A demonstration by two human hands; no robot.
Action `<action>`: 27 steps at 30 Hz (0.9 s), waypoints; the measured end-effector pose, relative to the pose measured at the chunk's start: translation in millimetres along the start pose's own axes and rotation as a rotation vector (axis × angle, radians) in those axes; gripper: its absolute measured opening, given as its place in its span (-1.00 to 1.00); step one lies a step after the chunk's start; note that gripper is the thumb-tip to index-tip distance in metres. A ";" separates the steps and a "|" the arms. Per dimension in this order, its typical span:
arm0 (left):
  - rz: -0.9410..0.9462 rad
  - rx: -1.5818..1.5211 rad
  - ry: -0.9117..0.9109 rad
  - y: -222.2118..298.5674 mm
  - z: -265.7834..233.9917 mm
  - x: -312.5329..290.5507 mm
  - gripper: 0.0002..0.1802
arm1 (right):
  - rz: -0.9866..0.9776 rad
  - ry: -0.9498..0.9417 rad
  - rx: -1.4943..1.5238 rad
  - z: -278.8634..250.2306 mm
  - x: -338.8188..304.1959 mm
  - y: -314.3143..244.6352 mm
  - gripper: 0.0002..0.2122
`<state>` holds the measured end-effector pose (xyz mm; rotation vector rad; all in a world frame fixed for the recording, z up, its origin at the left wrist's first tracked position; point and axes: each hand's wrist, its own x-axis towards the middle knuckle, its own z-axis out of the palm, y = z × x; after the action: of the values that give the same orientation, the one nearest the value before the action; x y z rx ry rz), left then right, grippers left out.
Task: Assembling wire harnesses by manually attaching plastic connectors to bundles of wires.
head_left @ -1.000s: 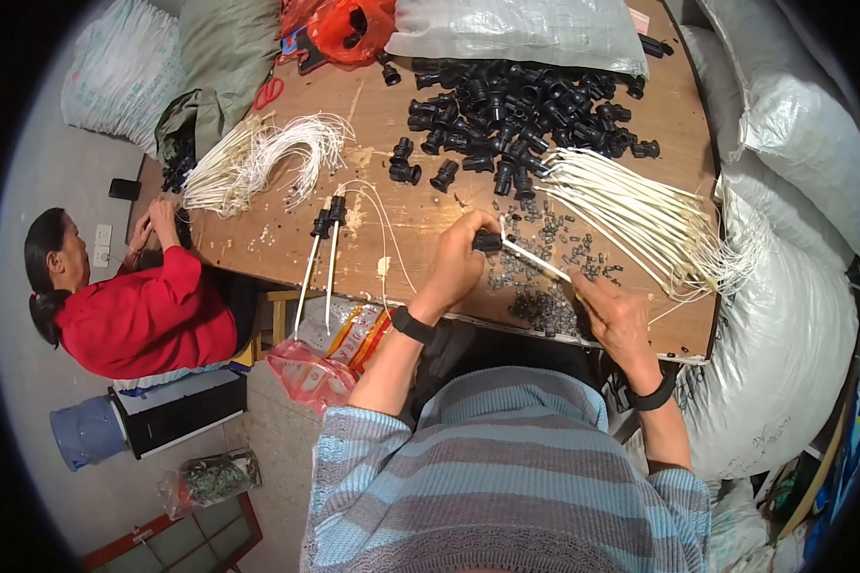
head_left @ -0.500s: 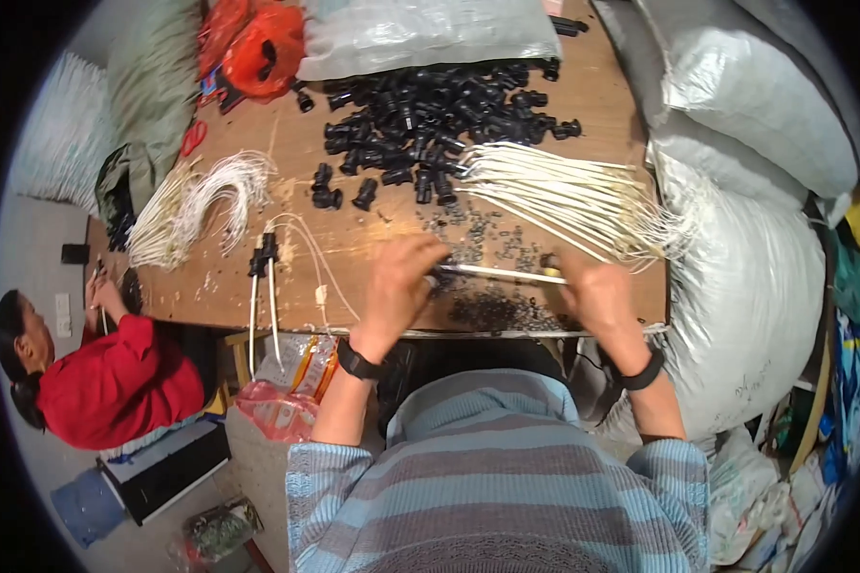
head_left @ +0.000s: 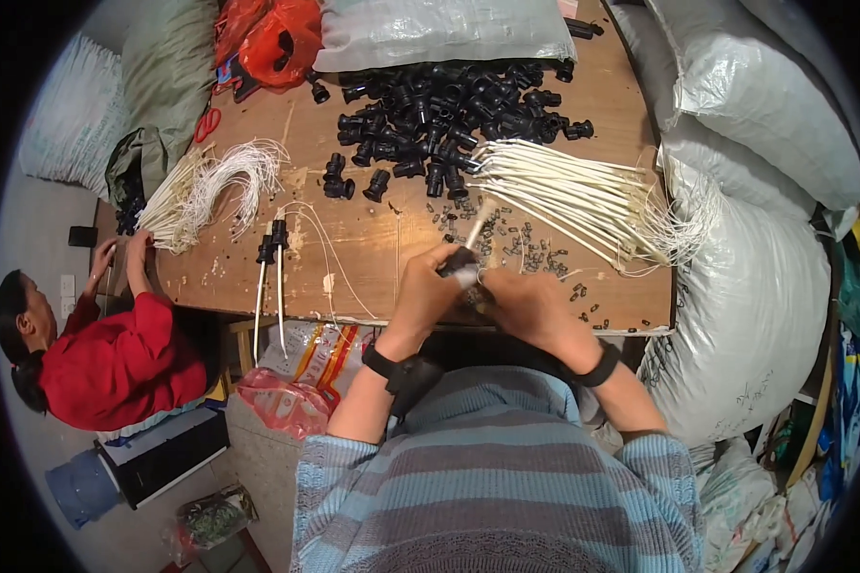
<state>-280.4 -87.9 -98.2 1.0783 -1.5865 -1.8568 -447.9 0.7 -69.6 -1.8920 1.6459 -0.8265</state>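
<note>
Close together at the table's near edge, both my hands work on one piece. Closed fingers of my left hand (head_left: 428,291) grip a thin white tube (head_left: 478,225), which slants up and away over the table. A dark part shows at its near end, mostly hidden by the fingers. My right hand (head_left: 533,304) is closed against that end, and what lies in its fingertips is hidden. Small dark clips (head_left: 535,253) lie scattered just beyond. Farther out are a bundle of white tubes with thin wires (head_left: 564,186) and a heap of black socket-like fittings (head_left: 430,110).
Two tubes with black fittings (head_left: 279,244) hang over the edge at left, near more wired white tubes (head_left: 177,205) and red scissors (head_left: 207,124). White sacks (head_left: 745,277) crowd the right side; another sack (head_left: 444,33) lies at the back. A person in red (head_left: 115,353) sits left.
My hands have come together, my right hand moving left. The tube has swung from lying crosswise to pointing away. The person in red has reached toward the tubes at the left.
</note>
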 end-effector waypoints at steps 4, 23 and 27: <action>0.024 0.288 0.195 -4.4 -5.1 -2.6 -0.75 | 0.042 0.163 0.085 20.9 -2.2 7.8 -0.86; 0.264 0.624 -0.164 -4.5 -15.2 -4.9 -0.57 | -0.069 0.232 -0.120 17.4 6.5 9.6 -0.96; 0.281 0.636 -0.167 0.6 -13.4 -4.5 -0.57 | -0.049 0.188 -0.057 18.3 6.6 6.8 -0.94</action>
<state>-267.1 -92.6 -96.7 0.8822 -2.3799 -1.3089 -438.8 -7.2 -86.4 -1.9513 1.7561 -1.0148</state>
